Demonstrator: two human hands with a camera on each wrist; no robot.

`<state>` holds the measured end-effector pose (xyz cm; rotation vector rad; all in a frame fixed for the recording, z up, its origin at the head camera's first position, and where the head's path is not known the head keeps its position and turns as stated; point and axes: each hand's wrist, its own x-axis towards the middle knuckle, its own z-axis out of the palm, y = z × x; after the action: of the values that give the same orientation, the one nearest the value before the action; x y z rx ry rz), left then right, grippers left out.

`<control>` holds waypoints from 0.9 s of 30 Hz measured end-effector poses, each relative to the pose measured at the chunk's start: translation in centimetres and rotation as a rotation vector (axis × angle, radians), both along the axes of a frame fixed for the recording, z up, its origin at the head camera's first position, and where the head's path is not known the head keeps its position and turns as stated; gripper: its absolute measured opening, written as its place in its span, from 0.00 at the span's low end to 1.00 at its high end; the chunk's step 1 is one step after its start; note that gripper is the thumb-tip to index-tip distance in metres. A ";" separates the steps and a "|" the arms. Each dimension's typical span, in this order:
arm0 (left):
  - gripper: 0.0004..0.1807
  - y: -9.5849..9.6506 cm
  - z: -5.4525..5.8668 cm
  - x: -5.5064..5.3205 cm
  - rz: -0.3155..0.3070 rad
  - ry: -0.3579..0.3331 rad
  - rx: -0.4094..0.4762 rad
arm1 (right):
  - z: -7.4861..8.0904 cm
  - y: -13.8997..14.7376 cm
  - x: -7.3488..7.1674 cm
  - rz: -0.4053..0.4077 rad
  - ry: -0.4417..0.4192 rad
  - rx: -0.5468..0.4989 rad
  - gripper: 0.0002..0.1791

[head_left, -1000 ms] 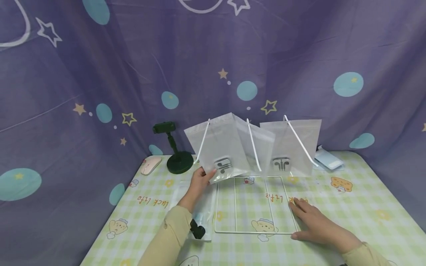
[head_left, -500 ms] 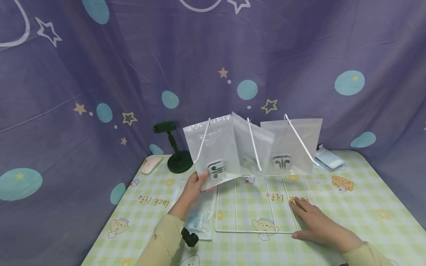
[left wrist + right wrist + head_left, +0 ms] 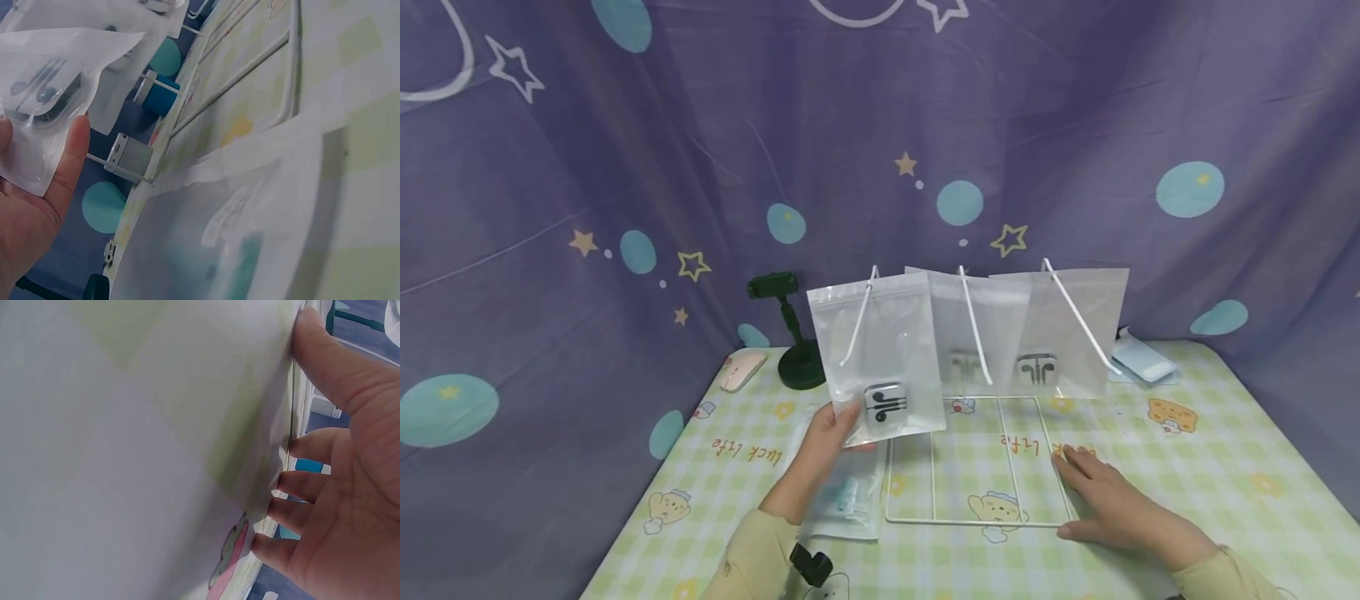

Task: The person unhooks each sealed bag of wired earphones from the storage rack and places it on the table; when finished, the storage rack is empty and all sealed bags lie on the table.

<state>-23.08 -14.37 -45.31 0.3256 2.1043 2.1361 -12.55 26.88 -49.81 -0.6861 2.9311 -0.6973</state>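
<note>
White, frosted plastic forms the bag point(image 3: 891, 350) at the front left of the row, with a case of dark-printed earphones point(image 3: 886, 405) low inside it. The left prong point(image 3: 856, 325) crosses in front of its top, apparently through a hole there, though the hole itself is too small to confirm. The left hand point(image 3: 822, 442) pinches the bag's lower left corner, thumb in front. A light hold seems best: the film looks thin, so a hard tug could crease it or strain the top edge. Turning the corner gently should square it without disturbing the middle bag point(image 3: 940, 321) just behind. The right hand point(image 3: 1108, 500) grips nothing; its fingers are spread, tips against the right side of the white wire rack point(image 3: 947, 523). Light sideways pressure there would probably steady the frame. A flat packet point(image 3: 842, 508) lies on the surface point(image 3: 1210, 500) just left of the rack.
</note>
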 end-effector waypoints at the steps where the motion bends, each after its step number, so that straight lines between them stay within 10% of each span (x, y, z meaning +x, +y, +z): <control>1: 0.24 -0.1 0.1 0.3 0.000 -0.006 -0.005 | 0.0 0.0 0.0 0.001 0.001 0.000 0.56; 27: 0.21 -3.3 1.1 7.5 -0.009 0.010 -0.099 | -0.2 0.0 0.0 0.002 0.049 0.019 0.56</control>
<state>-15.58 -17.70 -44.18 0.3347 2.2005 2.0212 -12.58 26.89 -49.97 -0.7153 2.9770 -0.6602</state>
